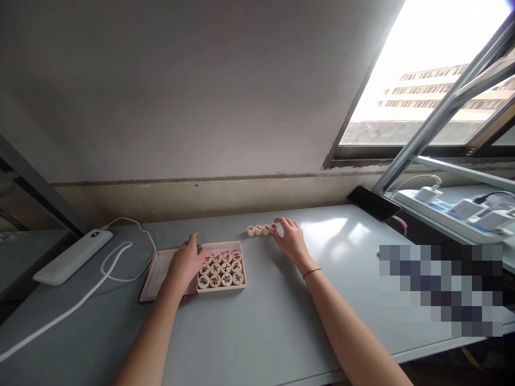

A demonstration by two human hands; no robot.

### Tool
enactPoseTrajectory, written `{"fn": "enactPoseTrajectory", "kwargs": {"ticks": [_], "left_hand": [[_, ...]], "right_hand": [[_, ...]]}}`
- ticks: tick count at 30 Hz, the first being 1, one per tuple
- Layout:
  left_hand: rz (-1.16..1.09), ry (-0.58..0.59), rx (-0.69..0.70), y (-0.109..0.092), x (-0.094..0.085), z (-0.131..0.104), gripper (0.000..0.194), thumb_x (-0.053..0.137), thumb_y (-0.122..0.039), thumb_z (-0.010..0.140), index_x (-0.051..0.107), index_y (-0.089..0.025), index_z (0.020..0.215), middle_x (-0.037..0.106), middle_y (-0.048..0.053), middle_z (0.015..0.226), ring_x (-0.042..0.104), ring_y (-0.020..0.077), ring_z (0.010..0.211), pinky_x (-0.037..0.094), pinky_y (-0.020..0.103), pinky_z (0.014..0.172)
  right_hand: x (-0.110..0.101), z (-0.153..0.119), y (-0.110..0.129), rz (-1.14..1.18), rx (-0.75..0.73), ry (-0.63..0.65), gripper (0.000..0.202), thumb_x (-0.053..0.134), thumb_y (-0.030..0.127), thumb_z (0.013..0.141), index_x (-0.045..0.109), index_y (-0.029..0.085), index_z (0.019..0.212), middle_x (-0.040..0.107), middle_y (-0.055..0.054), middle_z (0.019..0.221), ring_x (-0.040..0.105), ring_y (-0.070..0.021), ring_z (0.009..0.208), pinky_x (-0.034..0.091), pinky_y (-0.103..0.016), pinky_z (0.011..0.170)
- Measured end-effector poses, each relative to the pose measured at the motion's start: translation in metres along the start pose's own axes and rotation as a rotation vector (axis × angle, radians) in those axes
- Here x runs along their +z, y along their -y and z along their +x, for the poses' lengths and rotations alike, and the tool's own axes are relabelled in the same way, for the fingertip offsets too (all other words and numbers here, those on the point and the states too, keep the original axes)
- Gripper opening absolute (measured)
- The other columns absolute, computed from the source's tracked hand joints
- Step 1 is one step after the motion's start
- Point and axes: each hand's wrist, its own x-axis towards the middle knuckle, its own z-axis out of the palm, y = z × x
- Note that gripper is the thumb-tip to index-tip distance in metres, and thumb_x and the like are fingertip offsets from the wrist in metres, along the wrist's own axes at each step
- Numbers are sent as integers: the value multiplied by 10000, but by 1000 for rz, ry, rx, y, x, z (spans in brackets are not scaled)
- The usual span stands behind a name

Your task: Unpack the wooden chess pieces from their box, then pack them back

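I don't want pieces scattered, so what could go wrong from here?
The right hand is at the end of the row, so a nudge might knock it crooked.
The left hand reaches over the edge of the box; a bump could shift it and jostle the packed pieces.
The cable loops close to the open lid, so a leftward sweep could snag it.

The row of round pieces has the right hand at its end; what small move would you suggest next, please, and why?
I would probably ease the right hand away from the end piece: its fingers are at that piece, which already looks lined up with the other pieces, though whether the hand grips it is unclear.
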Motion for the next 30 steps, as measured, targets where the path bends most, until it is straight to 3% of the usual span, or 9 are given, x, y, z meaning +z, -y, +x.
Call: {"fn": "enactPoseTrajectory", "kwargs": {"ticks": [2, 4, 7, 10, 16, 24, 30], "left_hand": [[80, -159, 91, -5, 3, -3, 443, 387, -262, 893, 479, -113, 1300, 627, 164, 1119, 586, 302, 1016, 448, 358, 826], [125, -228, 186, -10, 6, -6, 350, 390, -258, 893, 616, -157, 1142, 635, 133, 1047, 579, 296, 970, 446, 369, 825], [138, -185, 262, -10, 9, -7, 311, 391, -226, 888, 695, -186, 934, 626, 102, 944, 579, 265, 887, 442, 355, 812], [88, -131, 233, -3, 9, -4, 324, 370, -182, 882, 693, -173, 897, 592, 93, 907, 592, 226, 849, 436, 315, 808], [-20, -42, 150, 3, 3, 1, 316, 369, -201, 864, 651, -177, 723, 566, 61, 790, 608, 194, 775, 432, 252, 676], [-46, -11, 143, -3, -4, -2, 317, 393, -213, 844, 628, -177, 634, 610, 72, 766, 613, 203, 759, 426, 247, 681], [-92, 79, 268, 13, -4, -2, 329, 390, -285, 872, 673, -185, 739, 579, 49, 819, 606, 174, 732, 447, 262, 730]], "right_hand": [[-2, -3, 16, 90, -39, 12, 205, 456, 213, 836, 608, 195, 973, 673, -89, 975, 581, -238, 900, 436, -335, 764], [-3, -8, 36, 221, -76, 152, 212, 435, 221, 861, 605, 198, 987, 678, -66, 864, 601, -191, 748, 439, -287, 674], [-3, -20, 66, 312, -109, 377, 256, 408, 235, 900, 596, 212, 1072, 685, -48, 810, 595, -161, 634, 401, -247, 574], [-1, -29, 85, 303, -137, 462, 264, 382, 247, 929, 627, 201, 1015, 687, -60, 819, 601, -167, 651, 364, -240, 549], [3, -27, 88, 263, -156, 454, 395, 314, 358, 977, 579, 178, 746, 622, -50, 713, 534, -156, 610, 317, -243, 537], [7, -23, 87, 251, -183, 430, 424, 275, 381, 990, 550, 181, 737, 591, -45, 734, 539, -153, 643, 332, -247, 562], [10, -26, 89, 231, -160, 401, 398, 301, 362, 984, 601, 177, 797, 620, -53, 786, 567, -158, 678, 357, -247, 570]]}}
